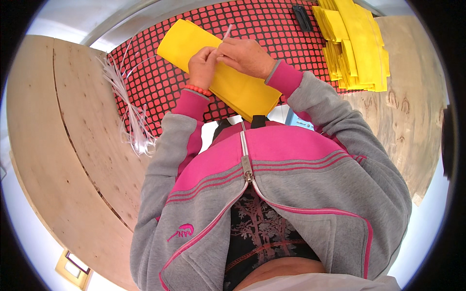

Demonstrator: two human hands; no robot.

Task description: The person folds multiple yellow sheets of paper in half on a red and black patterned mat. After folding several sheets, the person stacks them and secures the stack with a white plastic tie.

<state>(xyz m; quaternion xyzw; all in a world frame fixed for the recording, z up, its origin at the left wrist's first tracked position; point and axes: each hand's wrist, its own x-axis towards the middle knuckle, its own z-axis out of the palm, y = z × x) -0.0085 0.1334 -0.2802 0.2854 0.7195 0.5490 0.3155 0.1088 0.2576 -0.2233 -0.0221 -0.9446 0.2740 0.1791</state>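
Observation:
A folded yellow fabric bundle [182, 41] lies slantwise on the red-and-black patterned mat in front of me. My left hand [203, 67] and my right hand [247, 56] meet above its middle, fingers pinched together. The pale end of a thin plastic strip [228, 31] sticks up from my right fingers. My left fingertips close at the same spot, where the rest of the strip is hidden. Whether the strip circles the bundle cannot be seen.
Loose white plastic strips [133, 109] spread over the mat's left edge and the wooden board [92, 131]. At the right a stack of folded yellow pieces [361, 48] stands beside a small black object [302, 18]. The mat [141, 53] reaches back to a metal rail [114, 24].

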